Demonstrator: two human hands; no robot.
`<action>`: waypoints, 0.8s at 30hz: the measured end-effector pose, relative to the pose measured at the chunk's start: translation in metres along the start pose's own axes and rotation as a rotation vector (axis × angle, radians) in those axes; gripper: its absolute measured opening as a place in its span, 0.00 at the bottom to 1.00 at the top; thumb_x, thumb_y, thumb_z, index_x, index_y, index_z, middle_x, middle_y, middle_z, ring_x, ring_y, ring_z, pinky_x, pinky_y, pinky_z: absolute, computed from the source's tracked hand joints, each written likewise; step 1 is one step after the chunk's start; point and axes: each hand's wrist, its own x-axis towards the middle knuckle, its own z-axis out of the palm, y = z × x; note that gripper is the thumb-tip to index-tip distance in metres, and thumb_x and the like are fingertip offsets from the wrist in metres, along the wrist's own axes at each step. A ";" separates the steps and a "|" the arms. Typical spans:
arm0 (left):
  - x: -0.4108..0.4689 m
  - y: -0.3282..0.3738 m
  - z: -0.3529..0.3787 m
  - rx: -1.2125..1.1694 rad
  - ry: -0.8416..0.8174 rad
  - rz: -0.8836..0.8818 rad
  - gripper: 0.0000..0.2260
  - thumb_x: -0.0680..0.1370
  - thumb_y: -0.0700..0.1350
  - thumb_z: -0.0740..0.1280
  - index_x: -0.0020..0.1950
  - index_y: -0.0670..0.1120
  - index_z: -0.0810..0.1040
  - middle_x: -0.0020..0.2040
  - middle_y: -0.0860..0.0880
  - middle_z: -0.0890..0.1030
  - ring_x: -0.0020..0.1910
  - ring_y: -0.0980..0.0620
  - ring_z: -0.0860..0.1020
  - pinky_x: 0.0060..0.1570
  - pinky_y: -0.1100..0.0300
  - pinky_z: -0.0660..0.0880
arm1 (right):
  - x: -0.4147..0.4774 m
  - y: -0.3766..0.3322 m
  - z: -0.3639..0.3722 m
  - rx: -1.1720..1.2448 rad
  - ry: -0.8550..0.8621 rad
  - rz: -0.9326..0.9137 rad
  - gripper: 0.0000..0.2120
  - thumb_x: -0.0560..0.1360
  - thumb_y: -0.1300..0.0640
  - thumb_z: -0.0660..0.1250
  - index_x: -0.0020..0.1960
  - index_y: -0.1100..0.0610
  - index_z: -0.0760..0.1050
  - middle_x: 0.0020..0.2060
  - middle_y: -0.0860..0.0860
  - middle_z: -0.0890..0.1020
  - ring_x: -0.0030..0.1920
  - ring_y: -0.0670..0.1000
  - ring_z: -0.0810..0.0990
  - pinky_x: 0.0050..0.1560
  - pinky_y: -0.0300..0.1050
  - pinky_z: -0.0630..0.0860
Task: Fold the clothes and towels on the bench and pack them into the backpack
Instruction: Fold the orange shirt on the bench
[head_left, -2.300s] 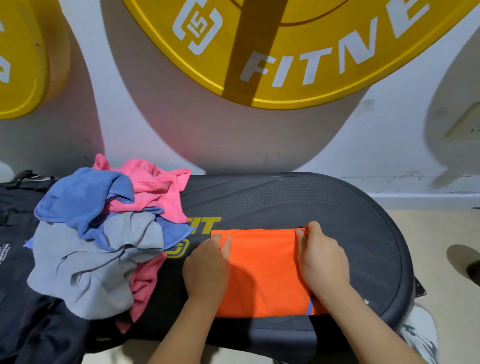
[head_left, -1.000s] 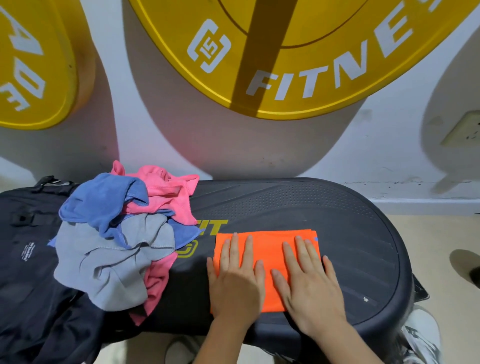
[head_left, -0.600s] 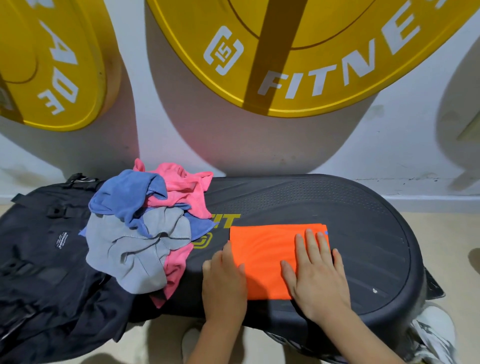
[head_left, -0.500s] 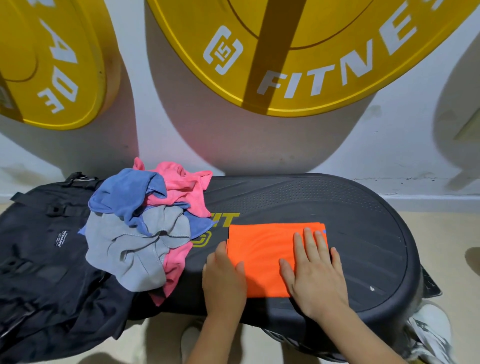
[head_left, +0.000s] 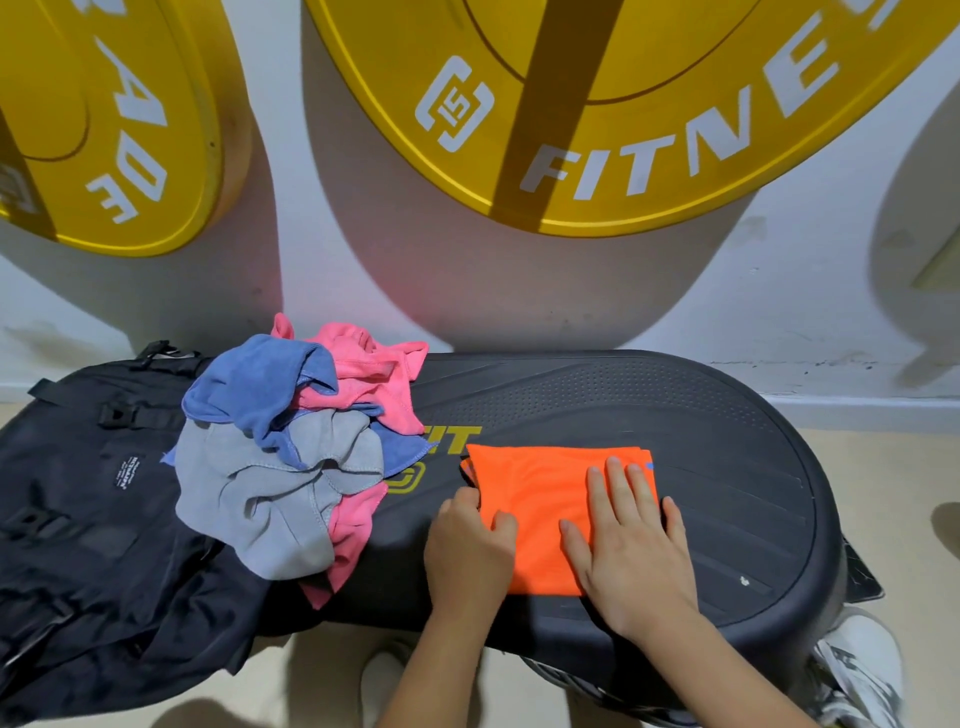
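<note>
Under the right hand, whose fingers lie straight and slightly spread, a folded orange garment rests flat on the black surface. The palm presses the garment's right half, and the fingertips stop just short of its far edge. At the garment's left edge the left hand has its fingers curled, with the thumb on top of the cloth and the others at the edge, pinching it. Left of those curled fingers, and apart from them, sits a loose heap: a blue towel on top, a pink towel behind and beneath, and a grey towel in front, spilling over the surface's left end. Further left a black backpack lies touching the heap and partly under it. Beyond the fingers, against the white wall, show a large yellow weight plate lettered in white and a second yellow plate. Near the right wrist, below the surface's edge, a white shoe stands on the floor.
</note>
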 end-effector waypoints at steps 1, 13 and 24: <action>-0.004 0.003 -0.001 -0.040 -0.003 0.016 0.07 0.73 0.45 0.66 0.44 0.48 0.68 0.41 0.46 0.77 0.45 0.41 0.77 0.43 0.52 0.70 | 0.000 0.000 0.000 -0.005 -0.003 -0.008 0.32 0.75 0.37 0.50 0.68 0.56 0.73 0.69 0.54 0.73 0.70 0.56 0.70 0.65 0.57 0.59; -0.019 -0.045 -0.036 0.132 -0.004 0.156 0.22 0.76 0.44 0.54 0.69 0.52 0.73 0.67 0.47 0.74 0.63 0.46 0.74 0.56 0.56 0.70 | -0.013 -0.067 -0.011 0.171 -0.020 -0.235 0.25 0.66 0.50 0.57 0.56 0.56 0.82 0.60 0.55 0.81 0.61 0.54 0.79 0.53 0.52 0.80; -0.016 -0.035 -0.053 0.008 -0.130 0.137 0.39 0.70 0.32 0.63 0.78 0.50 0.53 0.76 0.51 0.59 0.72 0.54 0.62 0.54 0.78 0.56 | -0.022 -0.082 -0.003 0.109 -0.335 -0.258 0.29 0.69 0.39 0.54 0.61 0.51 0.79 0.62 0.55 0.79 0.61 0.56 0.79 0.62 0.58 0.67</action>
